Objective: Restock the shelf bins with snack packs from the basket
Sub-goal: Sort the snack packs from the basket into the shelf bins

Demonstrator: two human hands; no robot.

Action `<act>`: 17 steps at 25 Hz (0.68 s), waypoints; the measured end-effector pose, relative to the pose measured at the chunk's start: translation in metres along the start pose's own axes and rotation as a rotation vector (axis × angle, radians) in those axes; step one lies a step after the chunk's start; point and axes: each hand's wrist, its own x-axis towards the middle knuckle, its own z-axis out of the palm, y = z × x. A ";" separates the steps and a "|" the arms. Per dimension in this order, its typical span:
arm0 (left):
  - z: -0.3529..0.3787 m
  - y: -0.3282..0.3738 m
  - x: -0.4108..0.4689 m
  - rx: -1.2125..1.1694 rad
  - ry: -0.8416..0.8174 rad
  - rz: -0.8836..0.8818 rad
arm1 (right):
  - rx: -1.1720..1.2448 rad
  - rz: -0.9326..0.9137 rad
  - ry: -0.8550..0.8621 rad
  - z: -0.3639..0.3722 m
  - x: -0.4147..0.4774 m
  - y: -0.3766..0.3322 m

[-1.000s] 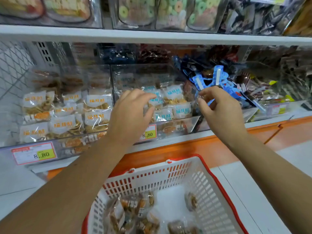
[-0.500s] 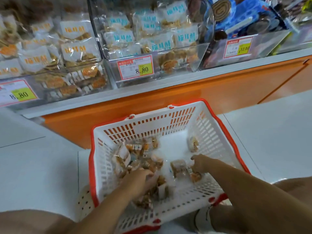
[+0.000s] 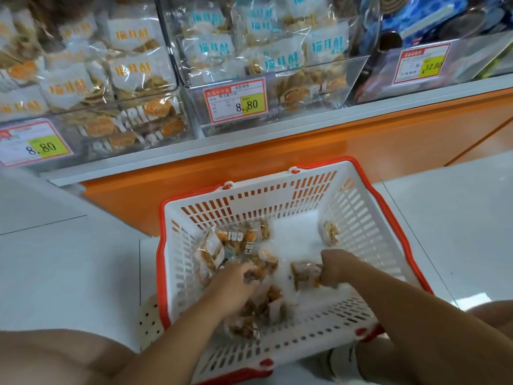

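Hands, at the shelf bins (image 3: 358, 76) a second ago, are down in the basket (image 3: 277, 195), lower centre: right hand (image 3: 337, 269) pinches a snack pack (image 3: 304, 275), left hand (image 3: 233, 287) digs in the pile (image 3: 238, 243), grip unclear. Another load begins, I'd say.

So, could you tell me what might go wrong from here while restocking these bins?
The orange-lettered bin and the blue-lettered bin hold look-alike packs at 8.80, so a pack could land in the wrong one. Both look heaped; added packs might slide out. The right hand grips a snack pack by its end, so it could slip.
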 end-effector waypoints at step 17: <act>-0.026 0.048 -0.033 -1.184 0.052 -0.042 | 1.561 -0.346 0.065 -0.071 -0.103 -0.044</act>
